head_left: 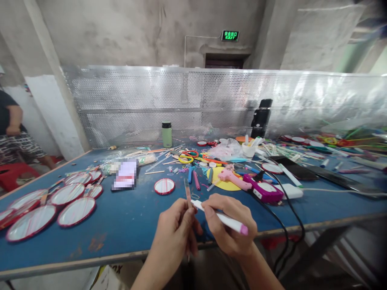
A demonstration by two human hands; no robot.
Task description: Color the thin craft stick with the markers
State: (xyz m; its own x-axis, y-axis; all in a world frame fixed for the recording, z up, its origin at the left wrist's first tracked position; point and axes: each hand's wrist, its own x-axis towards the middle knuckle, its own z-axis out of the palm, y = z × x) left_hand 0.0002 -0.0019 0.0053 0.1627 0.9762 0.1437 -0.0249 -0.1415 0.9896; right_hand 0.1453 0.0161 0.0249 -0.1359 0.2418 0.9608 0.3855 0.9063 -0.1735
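Observation:
My left hand (177, 231) is closed round a thin wooden stick (188, 193) that stands upright above the near edge of the blue table (130, 225). My right hand (228, 227) grips a white pen with a pink cap (222, 217), and the pen's tip touches the stick. Just beyond the hands lie a small red-rimmed round disc (164, 186), a pink glue gun (234, 177) on a yellow circle and a purple and white device (263, 191).
Several red-rimmed discs (75, 211) lie at the left. Sticks, pens and scissors clutter the middle; a green flask (167, 134) and a black phone holder (261, 118) stand at the back by a perforated metal screen. Black cables hang over the front edge. A person sits far left.

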